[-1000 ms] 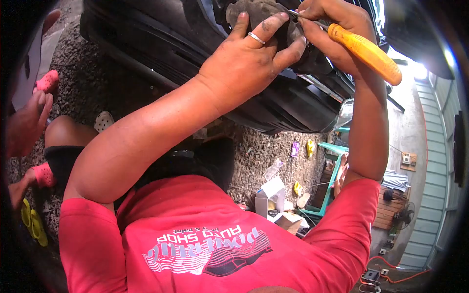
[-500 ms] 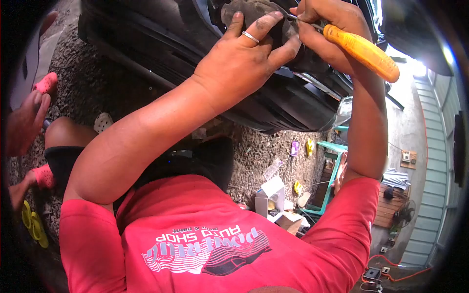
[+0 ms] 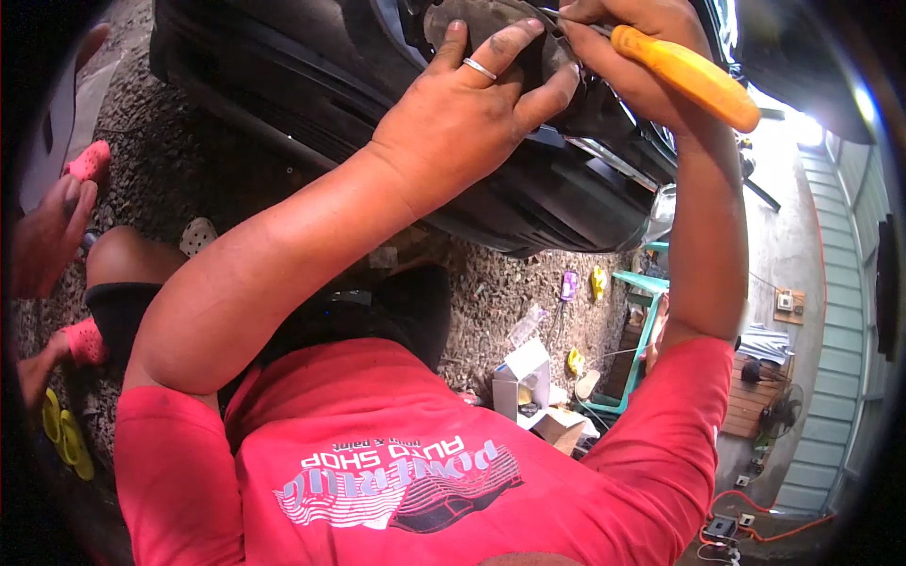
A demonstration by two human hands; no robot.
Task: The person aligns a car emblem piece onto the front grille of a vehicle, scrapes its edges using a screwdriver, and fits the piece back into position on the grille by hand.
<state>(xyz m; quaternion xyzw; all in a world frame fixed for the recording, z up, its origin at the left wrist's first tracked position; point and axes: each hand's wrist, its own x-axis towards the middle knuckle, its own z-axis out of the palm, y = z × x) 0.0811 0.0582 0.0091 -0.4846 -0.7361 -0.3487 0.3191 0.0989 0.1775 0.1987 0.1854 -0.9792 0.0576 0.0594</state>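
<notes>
My right hand (image 3: 637, 52) is closed round a screwdriver with an orange-yellow handle (image 3: 689, 80). Its thin metal shaft (image 3: 559, 13) points left, at the edge of a round, dirty grey-brown part (image 3: 505, 17) on the black car bodywork. My left hand (image 3: 481, 94), with a ring on one finger, grips that round part, with its fingertips pressed on the face and the thumb near the lower right edge. The screwdriver's tip sits by the left fingertips; what exactly it touches is too small to tell.
The black bumper (image 3: 377, 141) spans the top. On the gravel are a white box (image 3: 522, 377), a green stool frame (image 3: 646, 283) and yellow slippers (image 3: 66, 434). Another person's hand (image 3: 57, 226) and pink clogs (image 3: 87, 341) show at left. A fan (image 3: 781, 410) stands at right.
My right hand and the screwdriver have shifted slightly up and to the left. My left hand has barely moved on the round part.
</notes>
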